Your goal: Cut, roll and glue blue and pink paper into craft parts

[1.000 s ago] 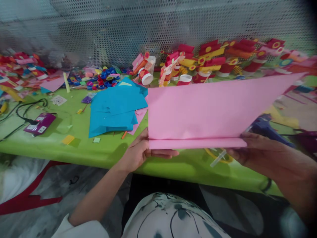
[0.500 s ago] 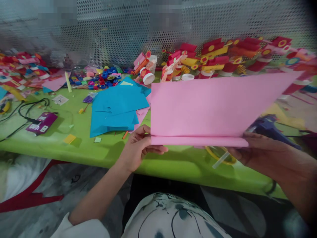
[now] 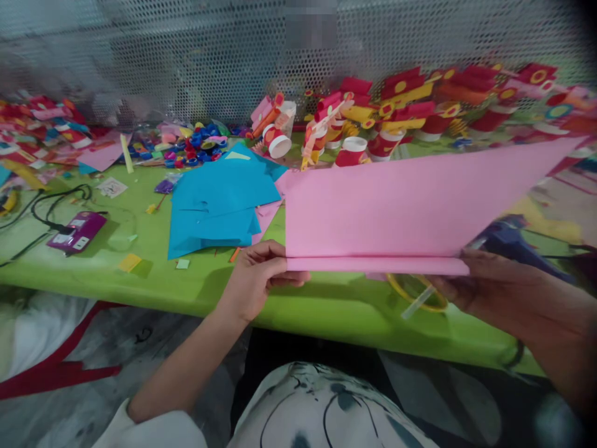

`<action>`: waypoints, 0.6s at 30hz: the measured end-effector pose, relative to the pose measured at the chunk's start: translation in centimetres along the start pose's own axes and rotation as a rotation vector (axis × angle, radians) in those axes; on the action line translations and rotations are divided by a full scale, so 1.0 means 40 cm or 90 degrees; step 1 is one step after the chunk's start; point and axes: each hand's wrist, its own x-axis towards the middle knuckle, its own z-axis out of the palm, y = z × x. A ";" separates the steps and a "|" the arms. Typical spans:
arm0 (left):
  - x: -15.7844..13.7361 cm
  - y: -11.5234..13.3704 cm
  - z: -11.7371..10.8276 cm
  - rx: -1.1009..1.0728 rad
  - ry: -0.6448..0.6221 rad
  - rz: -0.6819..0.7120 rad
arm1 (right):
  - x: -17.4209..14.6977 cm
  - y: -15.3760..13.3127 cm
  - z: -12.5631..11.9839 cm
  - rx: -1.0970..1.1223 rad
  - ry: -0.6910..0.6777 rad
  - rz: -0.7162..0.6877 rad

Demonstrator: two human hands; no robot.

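A lime-green, smooth-covered tabletop (image 3: 186, 283) lies beneath the fingers. Between them is a pink paper sheet (image 3: 396, 208), its near edge rolled into a thin tube: the left hand (image 3: 252, 283) pinches one end, the right hand (image 3: 508, 289) the other. Beyond the left fingers lie overlapping bright-blue paper sheets (image 3: 214, 211); beyond the right, a dark-blue object (image 3: 508, 236) of unclear shape. Left of the right fingers, the tube partly hides a yellow ring (image 3: 436, 308).

At mid-frame, the fingers of the left hand (image 3: 252, 277) reach less far under the roll (image 3: 373, 266) than a second ago, and the upper left corner of the sheet (image 3: 396, 211) sits lower than half a second ago, baring more of the cup (image 3: 351, 154) at upper center.
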 end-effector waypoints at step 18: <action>0.005 0.032 -0.040 0.310 -0.071 0.134 | -0.001 -0.011 -0.005 -0.012 0.082 0.025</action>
